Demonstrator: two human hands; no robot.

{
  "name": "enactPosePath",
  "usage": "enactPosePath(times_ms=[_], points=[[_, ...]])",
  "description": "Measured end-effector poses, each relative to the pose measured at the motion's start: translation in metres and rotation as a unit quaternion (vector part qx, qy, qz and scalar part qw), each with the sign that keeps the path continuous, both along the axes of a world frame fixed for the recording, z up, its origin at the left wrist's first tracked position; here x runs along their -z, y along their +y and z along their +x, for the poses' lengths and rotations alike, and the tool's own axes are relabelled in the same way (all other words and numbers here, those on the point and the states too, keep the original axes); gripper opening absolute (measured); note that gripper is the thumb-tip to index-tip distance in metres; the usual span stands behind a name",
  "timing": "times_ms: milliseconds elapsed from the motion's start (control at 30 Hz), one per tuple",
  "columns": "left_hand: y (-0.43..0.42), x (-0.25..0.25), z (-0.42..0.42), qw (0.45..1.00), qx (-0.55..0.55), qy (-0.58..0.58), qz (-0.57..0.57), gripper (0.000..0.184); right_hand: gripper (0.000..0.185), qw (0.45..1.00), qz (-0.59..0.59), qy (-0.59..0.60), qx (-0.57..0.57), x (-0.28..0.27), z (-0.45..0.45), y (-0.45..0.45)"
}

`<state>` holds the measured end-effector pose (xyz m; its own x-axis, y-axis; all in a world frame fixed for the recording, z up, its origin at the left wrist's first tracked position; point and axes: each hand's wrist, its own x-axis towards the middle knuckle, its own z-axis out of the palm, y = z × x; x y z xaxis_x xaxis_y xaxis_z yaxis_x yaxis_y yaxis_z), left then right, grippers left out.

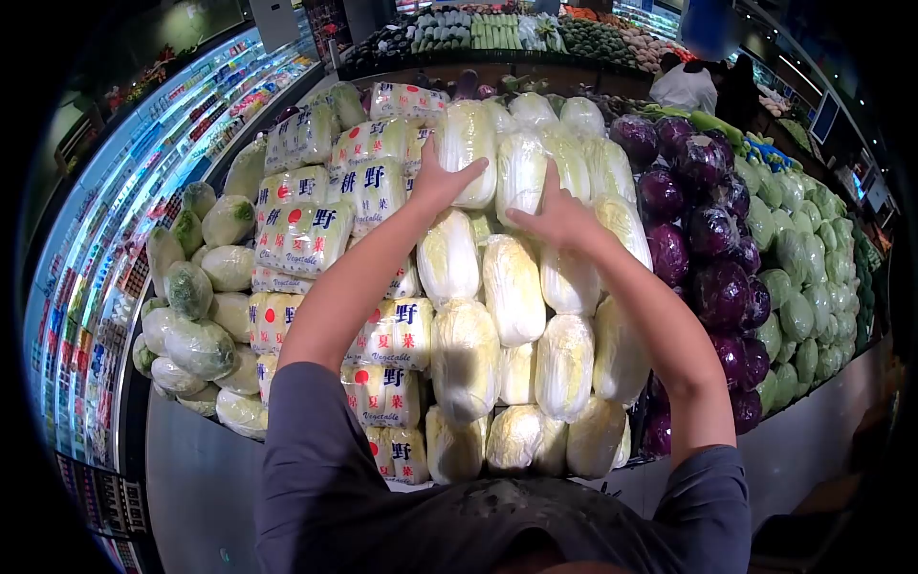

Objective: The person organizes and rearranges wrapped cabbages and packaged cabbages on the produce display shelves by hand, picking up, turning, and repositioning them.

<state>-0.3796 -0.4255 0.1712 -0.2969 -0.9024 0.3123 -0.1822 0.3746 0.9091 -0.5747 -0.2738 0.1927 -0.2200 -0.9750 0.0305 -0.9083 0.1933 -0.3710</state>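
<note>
Purple cabbages (724, 295) in shiny wrap, piled right. Wrapped green cabbages (796, 316) just beside, farther right. Printed packs (303, 237), red dots and characters, stacked left; pale wrapped vegetables (199, 346) at their outer side. Lit shelves (110, 277) far left. Person in white (687, 88), back right. Vegetable display (495, 34) behind.
</note>
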Motion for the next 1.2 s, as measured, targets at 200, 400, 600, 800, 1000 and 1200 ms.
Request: enactPosePath(times_ms=[200,400,600,800,1000,1200], points=[[0.012,-0.021,0.002,0.996,0.054,0.011,0.065,0.124,0.127,0.999,0.011,-0.031,-0.003,-0.004,-0.002,0.002],[0.033,-0.029,0.047,0.985,0.135,-0.092,0.048,0.101,0.103,0.997,-0.049,-0.010,-0.053,0.002,-0.012,0.039],[0.164,-0.016,0.162,0.959,0.131,-0.249,-0.029,0.066,0.078,0.986,-0.014,-0.022,-0.166,-0.029,-0.006,0.125],[0.292,0.043,0.238,0.944,0.027,-0.328,0.025,0.057,0.075,0.962,0.044,0.040,-0.265,-0.014,0.016,0.159],[0.357,0.145,0.235,0.882,-0.154,-0.443,0.055,0.066,0.069,0.912,-0.011,0.062,-0.404,0.008,0.072,0.162],[0.370,0.201,0.215,0.893,-0.235,-0.383,0.015,0.084,0.068,0.854,0.025,0.150,-0.497,0.034,0.099,0.170]])
